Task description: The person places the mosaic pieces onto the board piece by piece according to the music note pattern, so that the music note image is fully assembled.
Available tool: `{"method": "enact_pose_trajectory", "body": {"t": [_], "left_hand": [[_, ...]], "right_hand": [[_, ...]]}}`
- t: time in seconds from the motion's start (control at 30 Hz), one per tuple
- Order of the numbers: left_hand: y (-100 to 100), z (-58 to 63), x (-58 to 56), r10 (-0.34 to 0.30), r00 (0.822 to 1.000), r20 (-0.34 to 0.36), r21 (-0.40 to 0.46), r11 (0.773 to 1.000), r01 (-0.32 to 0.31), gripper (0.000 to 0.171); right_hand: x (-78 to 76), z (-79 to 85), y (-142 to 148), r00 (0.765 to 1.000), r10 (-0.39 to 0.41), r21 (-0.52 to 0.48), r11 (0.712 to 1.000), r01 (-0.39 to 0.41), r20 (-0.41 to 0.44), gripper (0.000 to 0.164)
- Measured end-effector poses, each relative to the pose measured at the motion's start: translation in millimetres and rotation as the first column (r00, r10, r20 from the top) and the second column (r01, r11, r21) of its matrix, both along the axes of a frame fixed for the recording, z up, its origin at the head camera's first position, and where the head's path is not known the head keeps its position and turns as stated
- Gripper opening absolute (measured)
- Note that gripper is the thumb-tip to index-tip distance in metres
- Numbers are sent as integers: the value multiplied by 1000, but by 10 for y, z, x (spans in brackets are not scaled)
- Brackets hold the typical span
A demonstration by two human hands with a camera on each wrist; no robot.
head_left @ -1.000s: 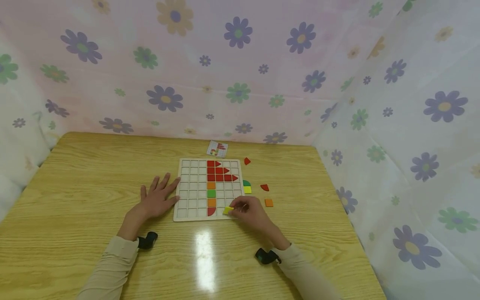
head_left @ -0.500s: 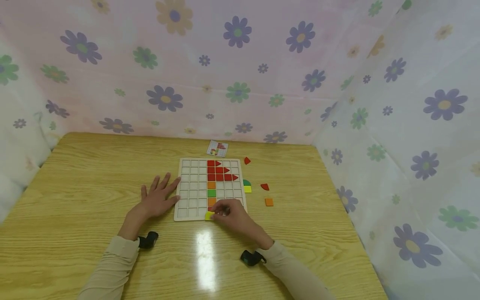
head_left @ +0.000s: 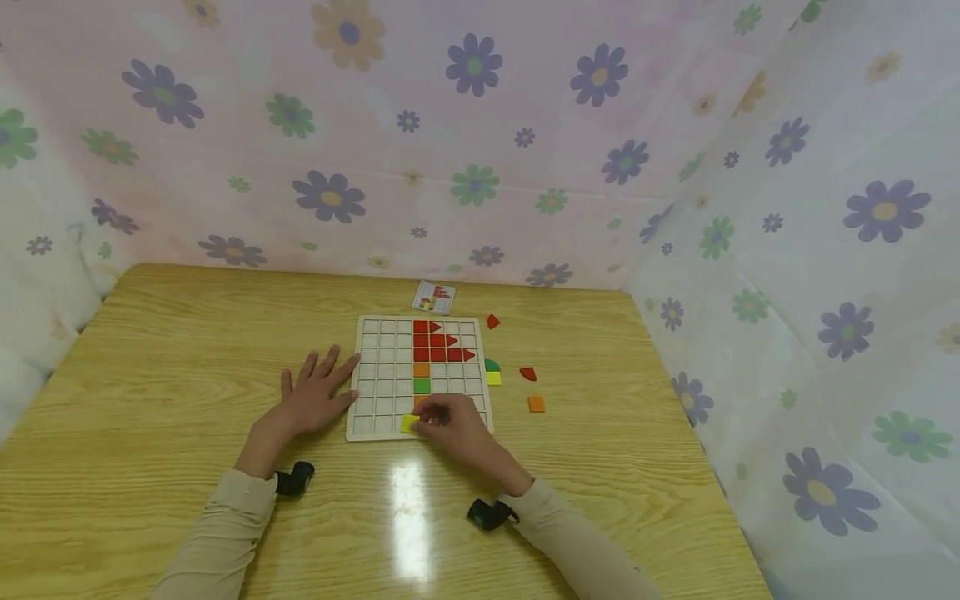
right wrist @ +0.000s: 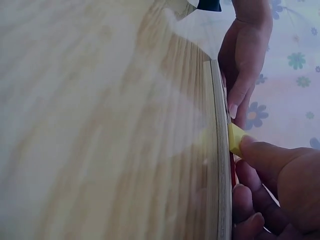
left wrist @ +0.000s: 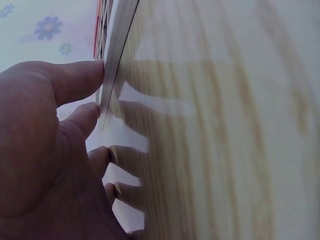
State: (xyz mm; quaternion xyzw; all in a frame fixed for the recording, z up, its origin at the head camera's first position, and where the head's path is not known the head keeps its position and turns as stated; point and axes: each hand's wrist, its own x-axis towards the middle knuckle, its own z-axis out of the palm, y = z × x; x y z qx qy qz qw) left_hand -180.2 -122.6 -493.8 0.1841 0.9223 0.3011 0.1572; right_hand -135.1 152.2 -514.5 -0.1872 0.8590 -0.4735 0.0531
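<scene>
A wooden grid board (head_left: 378, 383) lies on the table, bearing red squares and triangles (head_left: 437, 354) at the top and a column with orange and green squares (head_left: 422, 386) below. Between thumb and fingers my right hand (head_left: 461, 429) pinches a yellow square tile (head_left: 408, 423) at the board's bottom row, left of that column. In the right wrist view the yellow tile (right wrist: 235, 138) stands tilted at the board's surface. The red quarter-round piece at the column's foot is mostly hidden by this hand. My left hand (head_left: 311, 400) is spread flat, thumb and index fingertips touching the board's left edge (left wrist: 117, 45).
Right of the board lie a green quarter-round piece (head_left: 492, 365), a yellow square (head_left: 493, 378), two red quarter-round pieces (head_left: 528, 374) and an orange square (head_left: 536, 404). A small pattern card (head_left: 434, 297) rests behind the board. Flowered cloth walls (head_left: 480, 125) enclose the table.
My right hand has moved left along the board's bottom row with the yellow tile, past the red quarter-round piece. My left hand has stayed in place.
</scene>
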Motion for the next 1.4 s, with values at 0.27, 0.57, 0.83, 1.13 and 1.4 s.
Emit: {"method": "enact_pose_trajectory", "body": {"t": [0.27, 0.57, 0.83, 1.13, 1.4], "left_hand": [[-5, -8, 0, 3, 1000, -3, 4, 1000, -3, 66], [-34, -48, -21, 2, 1000, -2, 14, 1000, -1, 66], [-36, -81, -36, 5, 1000, -6, 0, 1000, -5, 67], [-14, -65, -30, 0, 1000, -16, -9, 1000, 0, 66], [-21, -86, -29, -5, 1000, -15, 7, 1000, 5, 66]], "right_hand": [[-9, 10, -44, 999, -27, 62, 998, 30, -36, 7], [-16, 42, -78, 997, -45, 93, 994, 50, -55, 8], [-19, 20, -102, 996, -59, 146, 987, 68, -67, 7], [-2, 38, -122, 995, -78, 179, 980, 86, -55, 6], [-25, 24, -44, 996, -80, 62, 995, 83, -46, 13]]}}
